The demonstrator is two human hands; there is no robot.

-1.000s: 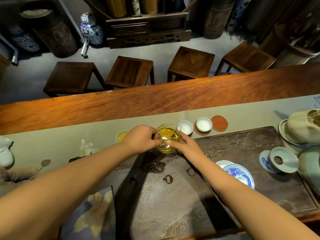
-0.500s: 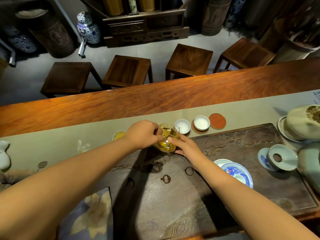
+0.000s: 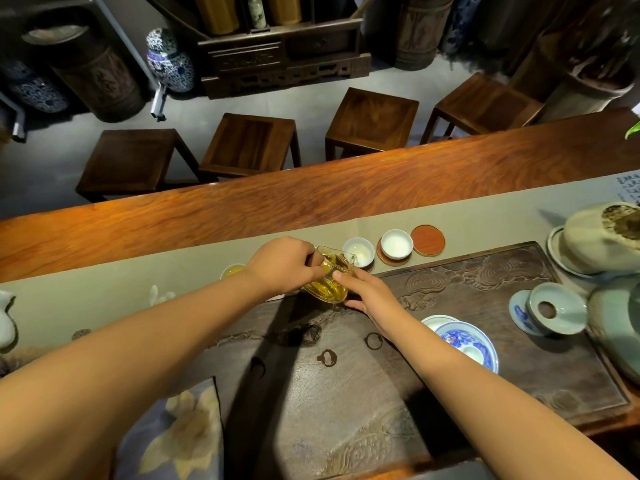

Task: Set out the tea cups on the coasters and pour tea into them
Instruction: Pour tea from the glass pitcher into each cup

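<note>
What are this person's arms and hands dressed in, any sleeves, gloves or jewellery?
Nothing is worn that shows. The left forearm and right forearm are bare up to the picture's edge, with no sleeve or cuff in sight. The left hand and right hand wear no gloves, and no ring, watch or bracelet is visible on the sides facing the camera.

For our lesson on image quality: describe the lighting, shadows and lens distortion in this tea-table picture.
Head view: light from above, so the arms throw dark shadows across the tea tray; head view: warm sheen on the wooden table; head view: the wide lens bows the table edge and tilts the stools; head view: room beyond is dim.
</note>
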